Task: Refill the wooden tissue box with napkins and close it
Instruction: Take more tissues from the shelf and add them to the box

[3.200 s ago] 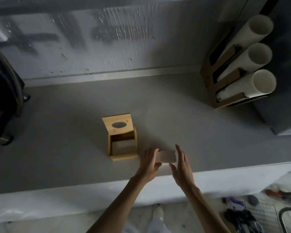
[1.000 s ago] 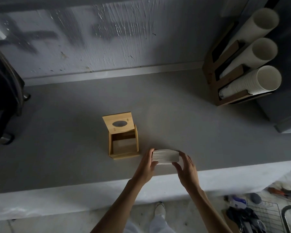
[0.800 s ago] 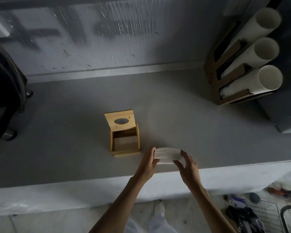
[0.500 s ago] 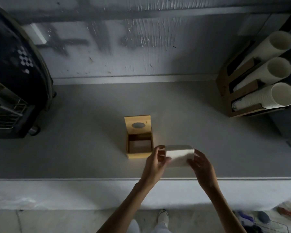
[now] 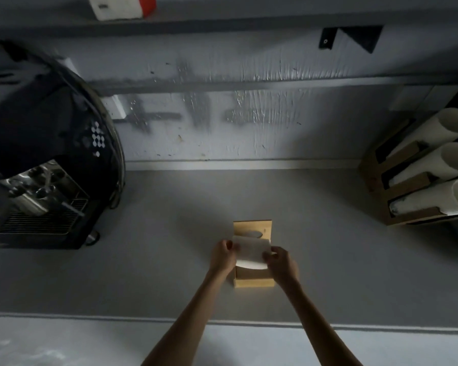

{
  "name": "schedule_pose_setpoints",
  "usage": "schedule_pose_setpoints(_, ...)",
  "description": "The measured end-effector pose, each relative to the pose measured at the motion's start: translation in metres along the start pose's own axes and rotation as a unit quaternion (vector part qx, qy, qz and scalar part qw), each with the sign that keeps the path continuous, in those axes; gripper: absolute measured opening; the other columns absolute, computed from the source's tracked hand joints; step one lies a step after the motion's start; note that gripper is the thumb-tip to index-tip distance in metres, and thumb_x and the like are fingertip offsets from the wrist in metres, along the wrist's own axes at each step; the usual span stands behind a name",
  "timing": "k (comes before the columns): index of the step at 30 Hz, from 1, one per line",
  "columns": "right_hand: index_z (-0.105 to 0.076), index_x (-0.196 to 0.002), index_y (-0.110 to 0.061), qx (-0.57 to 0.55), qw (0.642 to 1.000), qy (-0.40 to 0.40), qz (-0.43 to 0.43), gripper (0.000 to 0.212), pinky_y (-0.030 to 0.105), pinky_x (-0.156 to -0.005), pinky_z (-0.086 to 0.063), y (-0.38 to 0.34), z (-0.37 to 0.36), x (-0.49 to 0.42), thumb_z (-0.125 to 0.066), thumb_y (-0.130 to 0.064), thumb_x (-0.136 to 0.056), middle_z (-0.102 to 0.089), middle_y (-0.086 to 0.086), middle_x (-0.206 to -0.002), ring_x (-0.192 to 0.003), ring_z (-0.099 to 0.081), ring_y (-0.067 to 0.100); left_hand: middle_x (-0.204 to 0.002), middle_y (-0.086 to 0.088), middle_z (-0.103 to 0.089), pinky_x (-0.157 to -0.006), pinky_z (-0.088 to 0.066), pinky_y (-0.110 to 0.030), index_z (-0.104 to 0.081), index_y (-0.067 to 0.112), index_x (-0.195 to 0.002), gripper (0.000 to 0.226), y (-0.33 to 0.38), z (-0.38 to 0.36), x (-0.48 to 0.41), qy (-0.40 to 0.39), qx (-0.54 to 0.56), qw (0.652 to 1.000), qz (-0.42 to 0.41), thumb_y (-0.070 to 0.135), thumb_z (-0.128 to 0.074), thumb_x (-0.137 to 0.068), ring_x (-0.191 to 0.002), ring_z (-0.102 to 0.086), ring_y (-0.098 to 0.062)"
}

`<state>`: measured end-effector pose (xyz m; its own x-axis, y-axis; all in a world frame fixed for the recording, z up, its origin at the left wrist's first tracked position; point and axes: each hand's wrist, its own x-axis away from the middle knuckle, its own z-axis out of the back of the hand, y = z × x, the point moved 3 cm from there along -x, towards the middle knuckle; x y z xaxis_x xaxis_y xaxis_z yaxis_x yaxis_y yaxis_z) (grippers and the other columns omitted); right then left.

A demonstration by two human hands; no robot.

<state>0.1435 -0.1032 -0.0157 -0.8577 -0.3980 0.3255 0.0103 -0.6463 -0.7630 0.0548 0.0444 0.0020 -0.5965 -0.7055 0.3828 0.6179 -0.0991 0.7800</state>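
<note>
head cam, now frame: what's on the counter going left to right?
Black coffee machine → left hand → stack of napkins held over the open wooden tissue box → right hand → wooden cup holder with three white cup stacks.

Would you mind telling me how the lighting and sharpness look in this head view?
Head view: dim overall, brightest on the wall and napkin stack; soft blur on both hands and the wooden tissue box; wide-angle bending curves the coffee machine at the left edge.

Both forearms reach forward, left hand (image 5: 221,257) and right hand (image 5: 280,262) closed in a facing grip.
</note>
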Motion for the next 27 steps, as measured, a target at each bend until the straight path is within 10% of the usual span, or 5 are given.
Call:
schedule_pose_setpoints(8, -0.061, -0.120, -0.013, 0.054, 0.997, 0.045, 0.013, 0.034, 0.042, -0.072, -0.059, 0.009, -0.006, 0.006, -0.050, -0.031, -0.093, -0.069, 0.011, -0.106, -0.083, -0.067, 0.025, -0.090, -0.019, -0.071, -0.059, -0.038, -0.031, -0.066, 0.000, -0.087, 0.025, -0.006, -0.017, 0.003, 0.011, -0.045, 0.999, -0.021, 0.020, -0.052, -0.091, -0.086, -0.066, -0.033)
schedule_pose_setpoints(15, -0.060, -0.119, -0.013, 0.095, 0.994, 0.045, 0.019, 0.030, 0.024, -0.057, -0.051, 0.013, -0.011, 0.002, -0.048, -0.028, -0.096, -0.067, 0.006, -0.099, -0.071, -0.062, 0.014, -0.095, -0.012, -0.071, -0.068, -0.043, -0.024, -0.066, 0.003, -0.098, 0.023, -0.007, -0.022, 0.004, 0.030, -0.068, 0.996, -0.038, 0.019, -0.051, -0.092, -0.091, -0.067, -0.027)
schedule_pose_setpoints(23, -0.056, -0.124, -0.018, 0.171, 0.984, 0.028, 0.033, 0.030, 0.027, -0.070, -0.049, 0.018, -0.009, 0.000, -0.046, -0.030, -0.097, -0.060, 0.009, -0.114, -0.091, -0.062, 0.023, -0.150, -0.019, -0.031, -0.112, -0.024, -0.040, -0.028, 0.000, -0.142, 0.058, -0.025, -0.033, 0.003, -0.013, -0.130, 0.989, 0.063, 0.026, -0.047, -0.094, -0.141, -0.023, -0.032)
schedule_pose_setpoints(27, -0.058, -0.114, -0.018, 0.149, 0.987, 0.053, 0.018, 0.029, 0.032, -0.070, -0.052, 0.027, -0.004, -0.002, -0.048, -0.039, -0.096, -0.063, 0.010, -0.110, -0.084, -0.064, 0.025, -0.117, -0.015, -0.054, -0.091, -0.039, -0.037, -0.048, 0.007, -0.101, 0.013, -0.029, -0.032, 0.003, 0.035, -0.098, 0.993, 0.057, 0.015, -0.047, -0.091, -0.113, -0.049, -0.031)
